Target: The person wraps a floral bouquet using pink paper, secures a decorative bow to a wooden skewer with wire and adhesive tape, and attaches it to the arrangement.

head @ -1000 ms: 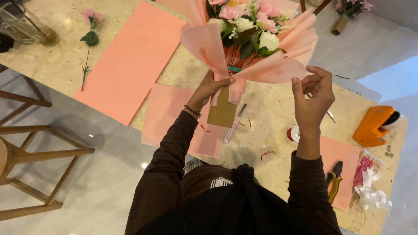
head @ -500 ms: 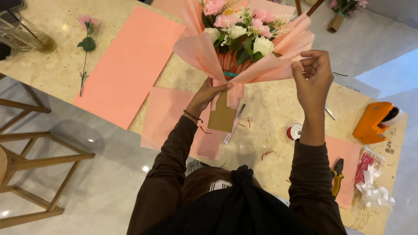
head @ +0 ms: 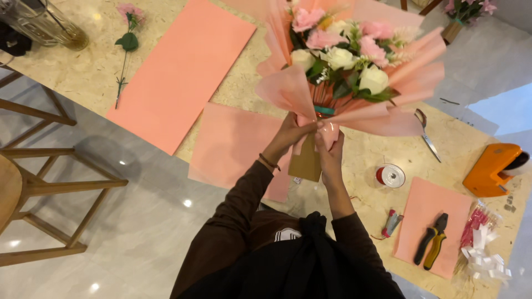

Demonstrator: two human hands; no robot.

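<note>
A bouquet (head: 346,52) of pink and white flowers stands upright over the table, wrapped in pink paper (head: 288,91) with a teal band at its neck. My left hand (head: 293,133) grips the gathered neck of the wrap from the left. My right hand (head: 331,152) closes on the same neck just below and to the right, touching the left hand. A brown paper base (head: 306,165) sticks out under both hands.
Pink paper sheets (head: 183,69) lie on the beige table (head: 66,72), with a single pink flower (head: 128,14) far left. Scissors (head: 426,133), a ribbon spool (head: 390,175), orange tape dispenser (head: 490,169), pliers (head: 432,241) and white bows (head: 485,260) lie right. Wooden stool (head: 33,188) stands left.
My right hand came down from the wrap's right edge to the bouquet's neck, joining my left hand. The bouquet rose upright and nearer the camera.
</note>
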